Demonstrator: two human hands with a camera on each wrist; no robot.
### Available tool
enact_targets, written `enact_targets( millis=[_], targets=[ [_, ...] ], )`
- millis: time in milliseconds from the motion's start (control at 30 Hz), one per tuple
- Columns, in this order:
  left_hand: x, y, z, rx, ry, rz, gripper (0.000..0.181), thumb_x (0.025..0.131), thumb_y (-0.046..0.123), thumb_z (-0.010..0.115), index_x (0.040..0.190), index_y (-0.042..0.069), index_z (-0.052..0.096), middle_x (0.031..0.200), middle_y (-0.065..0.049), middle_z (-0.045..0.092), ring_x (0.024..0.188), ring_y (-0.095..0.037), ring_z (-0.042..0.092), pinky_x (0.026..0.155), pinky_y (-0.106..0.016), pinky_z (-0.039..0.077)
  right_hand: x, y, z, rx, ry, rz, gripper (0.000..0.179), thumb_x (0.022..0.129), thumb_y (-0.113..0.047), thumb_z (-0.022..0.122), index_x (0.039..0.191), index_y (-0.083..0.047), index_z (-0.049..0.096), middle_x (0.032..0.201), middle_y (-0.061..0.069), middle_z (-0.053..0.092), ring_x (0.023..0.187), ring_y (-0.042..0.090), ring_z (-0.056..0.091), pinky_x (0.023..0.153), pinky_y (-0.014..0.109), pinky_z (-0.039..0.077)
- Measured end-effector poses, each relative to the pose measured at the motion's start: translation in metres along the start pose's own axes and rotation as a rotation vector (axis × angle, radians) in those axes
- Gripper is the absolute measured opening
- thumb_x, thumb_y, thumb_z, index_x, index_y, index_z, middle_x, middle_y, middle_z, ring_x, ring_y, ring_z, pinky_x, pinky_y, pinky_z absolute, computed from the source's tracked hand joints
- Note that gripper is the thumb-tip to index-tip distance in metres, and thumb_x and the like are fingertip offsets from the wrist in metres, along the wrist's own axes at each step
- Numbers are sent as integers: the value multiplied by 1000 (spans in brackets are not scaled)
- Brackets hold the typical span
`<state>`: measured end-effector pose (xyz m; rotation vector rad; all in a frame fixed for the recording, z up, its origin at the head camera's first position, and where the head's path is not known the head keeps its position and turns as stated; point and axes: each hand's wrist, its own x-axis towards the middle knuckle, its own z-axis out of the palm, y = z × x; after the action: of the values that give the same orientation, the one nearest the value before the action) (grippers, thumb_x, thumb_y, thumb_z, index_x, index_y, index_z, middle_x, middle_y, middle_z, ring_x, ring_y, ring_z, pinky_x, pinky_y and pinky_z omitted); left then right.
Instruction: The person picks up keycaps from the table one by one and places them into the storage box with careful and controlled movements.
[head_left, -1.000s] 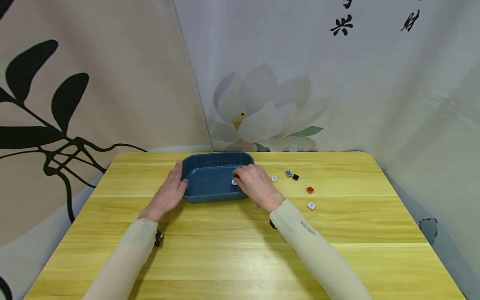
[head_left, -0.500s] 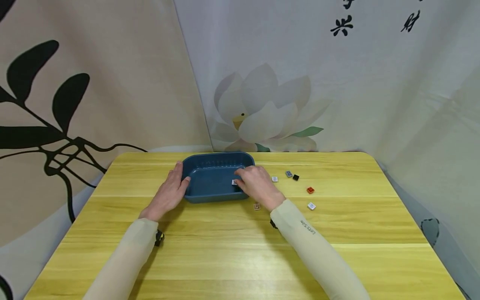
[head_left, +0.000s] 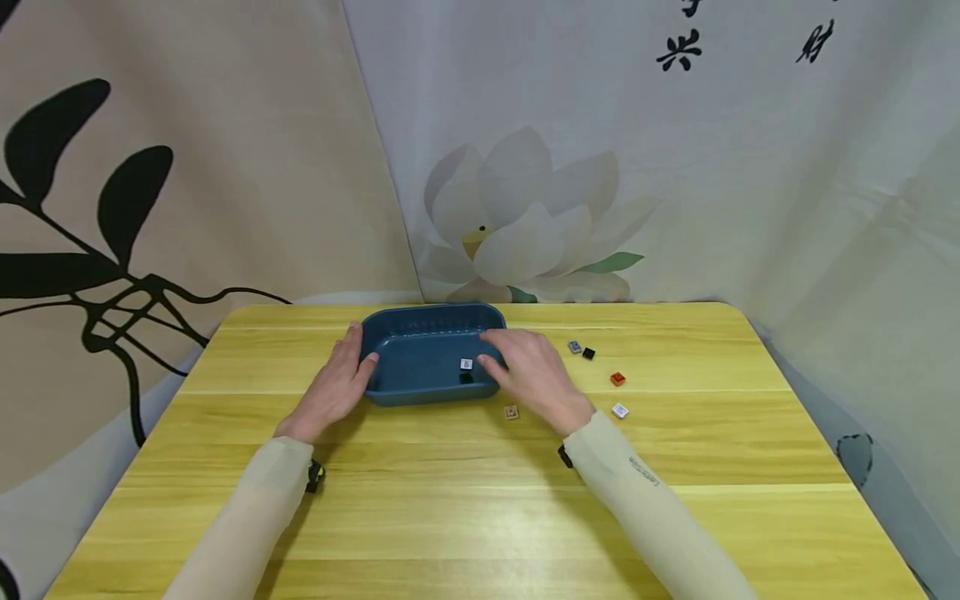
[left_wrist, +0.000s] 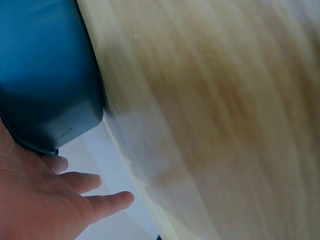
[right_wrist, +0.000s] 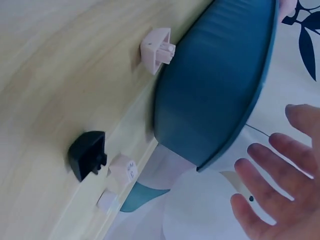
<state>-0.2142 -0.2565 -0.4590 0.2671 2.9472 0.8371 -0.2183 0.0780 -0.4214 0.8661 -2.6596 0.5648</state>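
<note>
A dark blue rectangular tray (head_left: 420, 399) stands near the table's back edge. Inside, toward its right end, lie a white keycap (head_left: 467, 364) and a black keycap (head_left: 466, 378). My left hand (head_left: 333, 387) rests against the tray's left side, fingers straight. Over the tray's right rim hovers my right hand (head_left: 536, 375), thumb and fingers apart and holding nothing; the right wrist view shows its spread fingers (right_wrist: 260, 160). Beside the tray on the table, a pinkish keycap (right_wrist: 157, 50) lies with its stem showing, and a black keycap (right_wrist: 87, 155) lies farther off.
Right of the tray are a grey keycap (head_left: 574, 347), a red keycap (head_left: 618, 379) and a white keycap (head_left: 620, 411) on the wooden table (head_left: 450, 517). A beige keycap (head_left: 512, 412) lies just in front of the tray. A printed curtain (head_left: 525, 167) hangs behind.
My right hand has moved right and its fingers have parted, showing the white and black keycaps in the tray. It now covers a white table keycap seen before. The left hand stays put.
</note>
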Motion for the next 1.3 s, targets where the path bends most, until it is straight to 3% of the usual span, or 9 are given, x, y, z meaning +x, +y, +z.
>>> enact_targets(
  millis=[333, 667, 967, 1133, 1300],
  targets=[
    [-2, 2, -1, 4, -9, 6, 76, 113, 48, 24, 163, 1, -8, 172, -16, -11, 157, -44, -1, 125, -59, 6, -19, -2, -12, -27, -20, -8, 38, 102, -33, 69, 133, -12, 71, 138, 10, 67, 125, 30, 64, 103, 50, 51],
    [-1, 1, -2, -2, -19, 8, 76, 113, 48, 24, 163, 1, -8, 172, -15, -12, 158, -41, -3, 126, -56, 4, -46, 0, -18, -72, -12, -101, 41, 102, -36, 67, 136, -13, 69, 147, 11, 60, 127, 29, 62, 102, 52, 51],
    [-1, 1, -1, -2, -11, 8, 76, 113, 47, 25, 163, 0, -6, 172, -18, -9, 158, -42, -1, 126, -57, 5, -69, 1, -17, -96, -44, -131, 39, 100, -41, 69, 129, -15, 73, 137, 8, 66, 128, 27, 61, 106, 55, 46],
    [-1, 0, -1, -5, -21, 6, 76, 113, 48, 24, 163, 0, -8, 172, -15, -12, 158, -38, -5, 126, -55, 4, -76, 2, -16, -130, -96, -153, 45, 99, -51, 66, 128, -17, 73, 134, 7, 68, 127, 31, 61, 106, 58, 45],
    [-2, 1, -1, -5, -20, 9, 76, 113, 48, 24, 163, 0, -7, 172, -16, -12, 158, -39, -4, 126, -56, 4, -80, 3, -13, -159, -213, -129, 57, 99, -61, 61, 137, -20, 68, 143, 9, 63, 134, 36, 55, 109, 67, 39]
  ],
)
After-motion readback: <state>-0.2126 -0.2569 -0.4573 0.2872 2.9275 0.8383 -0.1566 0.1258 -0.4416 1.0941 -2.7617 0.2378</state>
